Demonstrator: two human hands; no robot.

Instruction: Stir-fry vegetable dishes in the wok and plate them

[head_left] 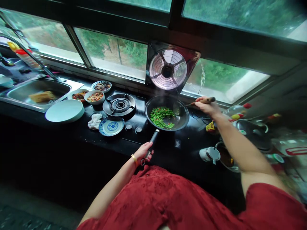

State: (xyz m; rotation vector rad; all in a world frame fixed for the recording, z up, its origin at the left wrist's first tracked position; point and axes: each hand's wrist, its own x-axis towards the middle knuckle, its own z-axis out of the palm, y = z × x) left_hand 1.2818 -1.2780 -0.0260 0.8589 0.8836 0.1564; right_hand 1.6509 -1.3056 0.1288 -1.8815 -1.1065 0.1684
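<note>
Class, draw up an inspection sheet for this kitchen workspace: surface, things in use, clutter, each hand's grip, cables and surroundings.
Surface: black counter, glossy, small specks near its front left.
Things in use: frying pan holding chopped greens with red bits; spatula dipping into it. What lies under the pan is hidden.
Clutter: crumpled white cloth or tissue beside a blue-patterned plate; three small bowls of food behind.
Left grip: closed around the pan's handle.
Right grip: closed on the spatula's wooden handle.
Cables: thin dark cord-like lines right of the pan; unclear what they are.
Surroundings: sink at far left; fan in the window behind.
</note>
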